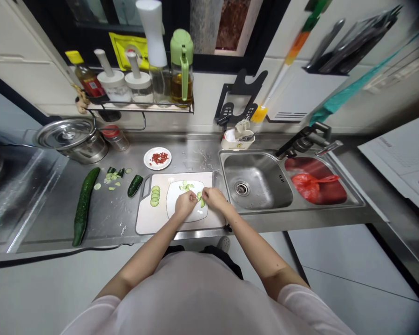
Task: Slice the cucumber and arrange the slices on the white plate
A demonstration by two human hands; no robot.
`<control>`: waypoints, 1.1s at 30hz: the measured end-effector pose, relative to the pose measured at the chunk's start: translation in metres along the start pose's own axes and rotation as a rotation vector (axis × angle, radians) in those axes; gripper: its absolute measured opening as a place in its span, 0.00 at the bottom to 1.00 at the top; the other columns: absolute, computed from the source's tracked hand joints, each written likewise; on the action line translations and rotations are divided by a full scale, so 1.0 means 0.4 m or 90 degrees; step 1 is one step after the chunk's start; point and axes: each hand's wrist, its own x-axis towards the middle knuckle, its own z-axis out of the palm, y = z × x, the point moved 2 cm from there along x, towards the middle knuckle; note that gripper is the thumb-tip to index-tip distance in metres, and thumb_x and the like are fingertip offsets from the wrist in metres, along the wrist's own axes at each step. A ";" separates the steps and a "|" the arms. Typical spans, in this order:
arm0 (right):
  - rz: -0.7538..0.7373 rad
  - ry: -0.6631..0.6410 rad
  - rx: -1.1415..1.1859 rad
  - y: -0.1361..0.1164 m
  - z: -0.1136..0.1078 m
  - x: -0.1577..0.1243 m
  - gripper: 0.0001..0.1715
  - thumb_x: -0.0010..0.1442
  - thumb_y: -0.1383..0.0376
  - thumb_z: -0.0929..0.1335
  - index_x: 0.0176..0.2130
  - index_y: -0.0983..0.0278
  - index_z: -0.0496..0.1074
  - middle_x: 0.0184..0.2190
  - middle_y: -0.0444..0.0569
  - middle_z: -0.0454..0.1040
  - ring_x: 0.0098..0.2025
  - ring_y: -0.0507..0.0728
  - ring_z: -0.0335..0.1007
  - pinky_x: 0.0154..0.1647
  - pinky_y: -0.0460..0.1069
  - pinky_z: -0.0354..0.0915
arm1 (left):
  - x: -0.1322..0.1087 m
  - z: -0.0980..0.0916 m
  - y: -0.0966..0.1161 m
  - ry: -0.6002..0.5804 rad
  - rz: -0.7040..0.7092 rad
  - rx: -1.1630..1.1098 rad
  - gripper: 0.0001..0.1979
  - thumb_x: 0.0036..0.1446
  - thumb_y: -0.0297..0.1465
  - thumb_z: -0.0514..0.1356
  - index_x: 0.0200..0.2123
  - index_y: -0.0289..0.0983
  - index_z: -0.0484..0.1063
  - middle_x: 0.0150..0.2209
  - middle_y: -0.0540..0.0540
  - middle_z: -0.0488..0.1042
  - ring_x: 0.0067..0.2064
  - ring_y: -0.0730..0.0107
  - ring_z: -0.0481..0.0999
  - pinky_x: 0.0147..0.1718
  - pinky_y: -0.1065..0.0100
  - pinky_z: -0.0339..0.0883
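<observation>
Over a white squarish plate (181, 213) my left hand (186, 204) and my right hand (213, 197) are close together, fingertips pinched around thin cucumber slices (202, 203). My fingers partly hide these slices. More slices (186, 185) lie near the plate's far edge. The plate rests on a pale cutting board (148, 222) with a grey rim. A row of overlapping cucumber slices (155, 196) lies on the board, left of the plate. Beside the board's upper left is a cut cucumber piece (135, 185).
A whole cucumber (85, 207) and small cucumber scraps (111, 177) lie left on the steel counter. Behind the board stands a small plate (146, 160) of red bits. A double sink (256, 179) is to the right; a steel pot (87, 151) and a bottle rack (153, 108) stand behind.
</observation>
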 end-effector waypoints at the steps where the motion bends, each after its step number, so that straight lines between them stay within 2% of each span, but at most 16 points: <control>1: 0.001 -0.001 -0.003 0.000 0.000 0.000 0.09 0.63 0.65 0.65 0.40 0.63 0.74 0.38 0.51 0.78 0.41 0.56 0.71 0.34 0.45 0.55 | 0.000 0.000 0.001 0.000 0.002 0.008 0.01 0.52 0.30 0.61 0.31 0.40 0.73 0.28 0.50 0.75 0.31 0.69 0.72 0.30 0.71 0.58; 12: 0.004 0.010 -0.003 0.004 0.007 0.000 0.09 0.63 0.64 0.66 0.43 0.63 0.72 0.42 0.52 0.77 0.41 0.56 0.70 0.36 0.46 0.56 | 0.005 0.007 -0.002 0.026 0.057 0.067 0.04 0.54 0.30 0.61 0.34 0.39 0.74 0.40 0.44 0.74 0.42 0.62 0.73 0.39 0.66 0.63; 20: 0.036 0.069 0.075 0.040 -0.013 -0.023 0.11 0.64 0.65 0.64 0.45 0.64 0.72 0.39 0.50 0.77 0.38 0.54 0.70 0.35 0.45 0.54 | 0.018 -0.003 0.009 0.022 0.068 0.022 0.03 0.54 0.30 0.61 0.33 0.38 0.73 0.36 0.46 0.73 0.40 0.64 0.73 0.39 0.67 0.63; 26: 0.076 0.038 0.065 0.047 0.008 -0.039 0.10 0.63 0.60 0.66 0.41 0.63 0.73 0.36 0.49 0.77 0.36 0.54 0.69 0.32 0.45 0.53 | 0.027 0.012 0.016 -0.007 0.053 0.027 0.03 0.55 0.31 0.62 0.32 0.38 0.73 0.35 0.46 0.74 0.38 0.66 0.73 0.36 0.68 0.61; 33: 0.078 0.032 0.038 0.040 0.014 -0.036 0.09 0.64 0.61 0.66 0.40 0.63 0.74 0.36 0.50 0.77 0.37 0.54 0.69 0.32 0.45 0.53 | 0.027 0.019 0.018 -0.011 0.041 0.049 0.03 0.55 0.31 0.62 0.32 0.39 0.74 0.35 0.46 0.74 0.38 0.66 0.73 0.36 0.68 0.61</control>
